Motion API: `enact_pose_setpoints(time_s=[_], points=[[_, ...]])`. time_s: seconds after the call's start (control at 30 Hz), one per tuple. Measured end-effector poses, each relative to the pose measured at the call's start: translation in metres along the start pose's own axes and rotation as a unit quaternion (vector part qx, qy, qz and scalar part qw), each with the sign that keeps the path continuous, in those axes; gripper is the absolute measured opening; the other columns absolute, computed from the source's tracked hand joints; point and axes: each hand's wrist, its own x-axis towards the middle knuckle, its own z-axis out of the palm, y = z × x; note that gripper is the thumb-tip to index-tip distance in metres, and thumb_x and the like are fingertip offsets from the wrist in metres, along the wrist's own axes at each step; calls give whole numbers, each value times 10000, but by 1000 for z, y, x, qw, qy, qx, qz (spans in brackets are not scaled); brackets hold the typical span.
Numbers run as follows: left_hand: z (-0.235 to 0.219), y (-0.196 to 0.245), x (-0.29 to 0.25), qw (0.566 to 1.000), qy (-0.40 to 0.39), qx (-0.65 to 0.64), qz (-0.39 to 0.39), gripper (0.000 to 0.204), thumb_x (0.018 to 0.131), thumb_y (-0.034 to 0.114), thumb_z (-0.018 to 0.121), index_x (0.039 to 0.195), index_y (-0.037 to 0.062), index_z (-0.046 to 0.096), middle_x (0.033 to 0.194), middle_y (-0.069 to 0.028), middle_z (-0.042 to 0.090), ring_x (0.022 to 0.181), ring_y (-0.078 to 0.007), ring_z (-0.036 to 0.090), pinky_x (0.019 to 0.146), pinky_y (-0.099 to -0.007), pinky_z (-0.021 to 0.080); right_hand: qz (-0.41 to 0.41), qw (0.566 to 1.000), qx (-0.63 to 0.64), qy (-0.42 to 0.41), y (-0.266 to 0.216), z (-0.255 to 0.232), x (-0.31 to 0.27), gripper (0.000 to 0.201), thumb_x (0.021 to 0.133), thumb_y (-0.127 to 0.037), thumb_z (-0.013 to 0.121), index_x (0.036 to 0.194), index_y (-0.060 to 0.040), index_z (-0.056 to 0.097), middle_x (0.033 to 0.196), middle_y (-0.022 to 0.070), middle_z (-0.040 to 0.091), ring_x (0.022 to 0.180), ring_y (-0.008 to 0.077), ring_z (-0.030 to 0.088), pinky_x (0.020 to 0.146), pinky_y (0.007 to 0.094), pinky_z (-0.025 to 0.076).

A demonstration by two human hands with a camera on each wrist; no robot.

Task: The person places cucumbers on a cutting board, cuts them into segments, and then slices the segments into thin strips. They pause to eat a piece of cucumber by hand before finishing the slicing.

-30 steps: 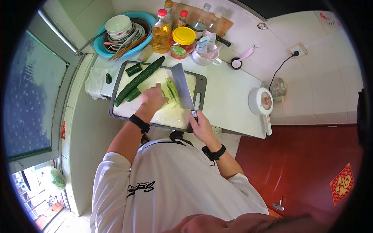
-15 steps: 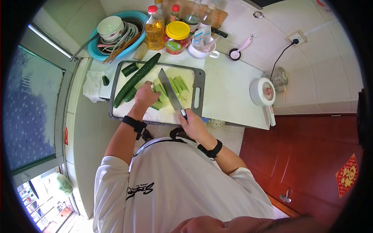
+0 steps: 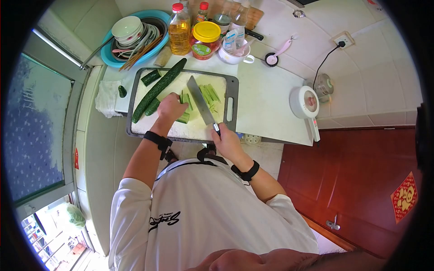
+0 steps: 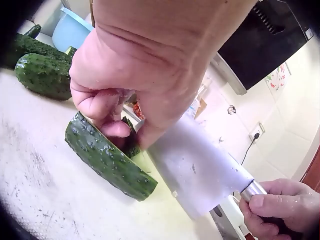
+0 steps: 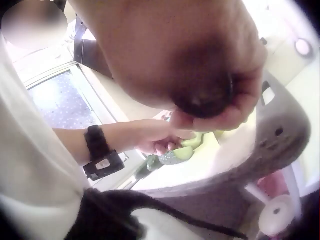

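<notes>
My right hand (image 3: 228, 143) grips the black handle of a broad kitchen knife (image 3: 201, 101), its blade slanting across the cutting board (image 3: 232, 86). Just left of the blade, my left hand (image 3: 172, 107) has its fingers bent over cut cucumber pieces. In the left wrist view, a thick cucumber piece (image 4: 110, 160) lies skin side out against those fingers, and a thinner dark green piece sits between fingers and thumb. Cucumber strips (image 3: 210, 94) lie right of the blade. A long cucumber (image 3: 160, 90) and a short chunk (image 3: 150, 77) are at the board's left.
Behind the board stand an oil bottle (image 3: 179, 34), a yellow-lidded jar (image 3: 205, 40) and a white cup (image 3: 235, 56). A blue basin (image 3: 108, 56) of bowls is at the back left. A white electric pot (image 3: 304, 101) stands on the counter's right end.
The knife has moved from the right of the strips to their left, nearer my left hand. Cut pieces now lie apart on both sides of the blade. The last half second shows little movement.
</notes>
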Motion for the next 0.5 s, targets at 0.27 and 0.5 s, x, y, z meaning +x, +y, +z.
enact_pose_setpoints(time_s=[0.27, 0.5], points=[[3, 5, 0, 1000, 4, 4, 3, 481, 747, 392, 685, 1057, 24, 664, 1048, -191, 696, 1006, -331, 668, 882, -416, 520, 6, 1000, -6, 18, -13, -9, 6, 288, 970, -290, 534, 990, -7, 484, 746, 271, 634, 711, 473, 627, 622, 554, 482], [8, 5, 8, 1000, -14, -2, 14, 315, 771, 327, 665, 753, 13, 683, 665, -141, 690, 642, -271, 700, 681, -374, 557, 0, 999, -44, -19, -16, -2, -1, 272, 965, -260, 537, 983, 4, 475, 704, 261, 630, 674, 462, 625, 600, 555, 480]])
